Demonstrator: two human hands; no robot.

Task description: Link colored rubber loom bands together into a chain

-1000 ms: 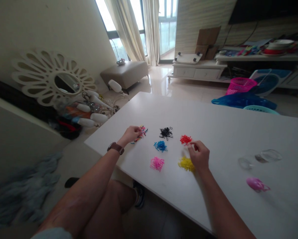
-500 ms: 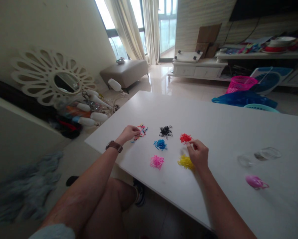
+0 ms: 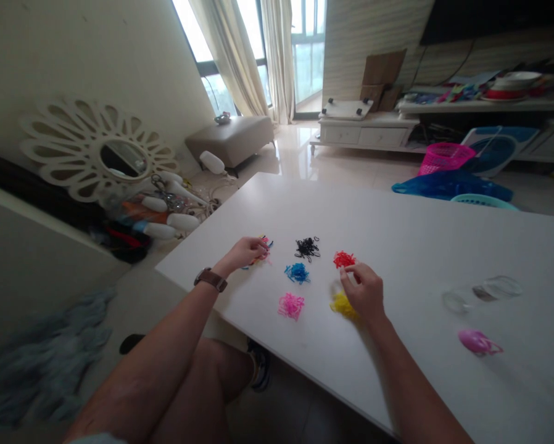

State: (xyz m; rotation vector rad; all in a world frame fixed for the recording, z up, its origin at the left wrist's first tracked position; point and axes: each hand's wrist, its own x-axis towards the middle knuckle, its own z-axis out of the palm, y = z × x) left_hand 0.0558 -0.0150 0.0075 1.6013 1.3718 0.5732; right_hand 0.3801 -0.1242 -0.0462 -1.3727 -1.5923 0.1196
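Note:
Small rubber bands lie on the white table (image 3: 240, 209) in separate heaps: black (image 3: 307, 247), blue (image 3: 297, 272), red (image 3: 344, 259), pink (image 3: 290, 306) and yellow (image 3: 342, 305). My left hand (image 3: 245, 251), with a brown watch on its wrist, reaches over a mixed-colour heap of bands (image 3: 264, 256), fingertips pinched and partly covering it. Anything in that pinch is too small to tell. At the near edge of the red heap, my right hand (image 3: 364, 287) has thumb and finger together, with its palm side partly over the yellow heap. What it holds, if anything, cannot be made out.
Farther right on the table lie a clear jar (image 3: 496, 290) on its side and a pink egg-shaped object (image 3: 478, 341). A turquoise basket (image 3: 483, 201) and a pink basket (image 3: 446, 157) stand beyond the far edge. A floral-framed mirror (image 3: 122, 157) leans at left.
My left hand has shifted slightly right and covers more of the mixed heap. My right hand stays by the red heap with only a small shift. The camera view has tilted a little.

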